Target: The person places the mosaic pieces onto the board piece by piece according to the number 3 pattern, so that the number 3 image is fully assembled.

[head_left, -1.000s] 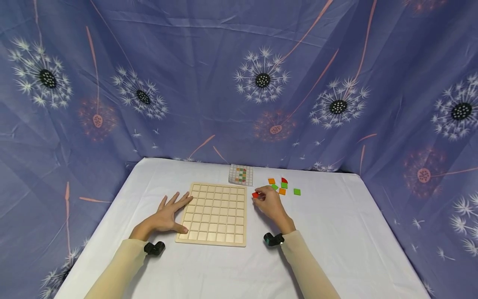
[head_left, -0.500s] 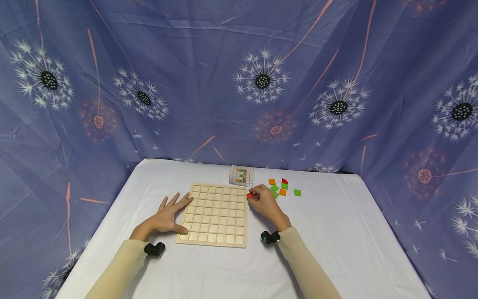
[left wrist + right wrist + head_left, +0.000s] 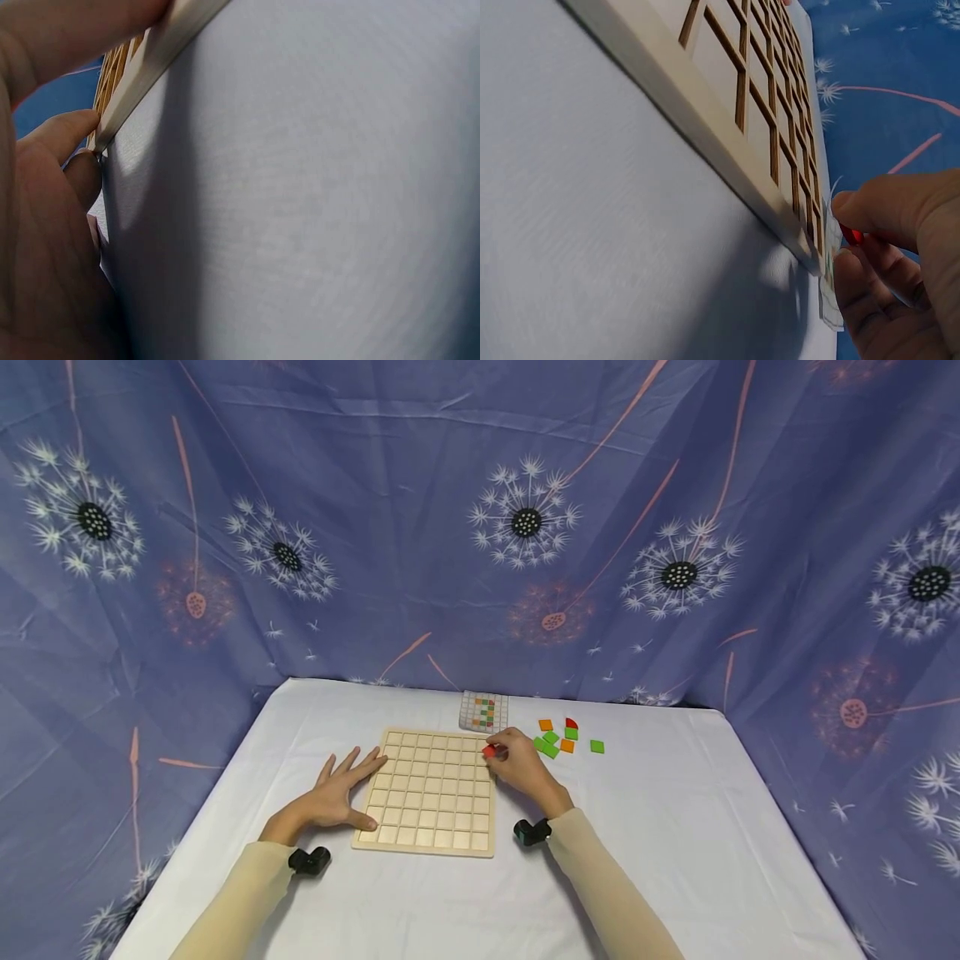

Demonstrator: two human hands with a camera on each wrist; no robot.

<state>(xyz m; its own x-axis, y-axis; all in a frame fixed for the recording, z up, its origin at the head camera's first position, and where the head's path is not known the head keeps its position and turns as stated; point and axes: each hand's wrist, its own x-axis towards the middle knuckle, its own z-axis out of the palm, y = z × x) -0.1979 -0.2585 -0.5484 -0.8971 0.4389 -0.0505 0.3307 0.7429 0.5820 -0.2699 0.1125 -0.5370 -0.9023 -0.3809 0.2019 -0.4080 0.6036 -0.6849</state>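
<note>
A square wooden grid board point(image 3: 431, 791) with bare cells lies on the white table. My left hand point(image 3: 330, 795) spreads its fingers along the board's left edge, the thumb near the lower left corner; in the left wrist view the fingertips point(image 3: 84, 124) touch the frame. Over the board's upper right corner, my right hand point(image 3: 522, 767) pinches a small red tile point(image 3: 490, 751) between thumb and fingers. Most of that red tile point(image 3: 851, 235) is hidden by the fingers in the right wrist view.
Right of the board lie several green tiles point(image 3: 597, 747), orange tiles point(image 3: 546, 725) and a red quarter-round tile point(image 3: 572, 723). Behind the board's upper right corner sits a pattern card point(image 3: 483, 712) with coloured squares. A patterned blue curtain point(image 3: 420, 527) hangs behind the table.
My right hand has moved left with the red tile, from beside the board to over its upper right corner, uncovering more green tiles. The left hand has stayed put.
</note>
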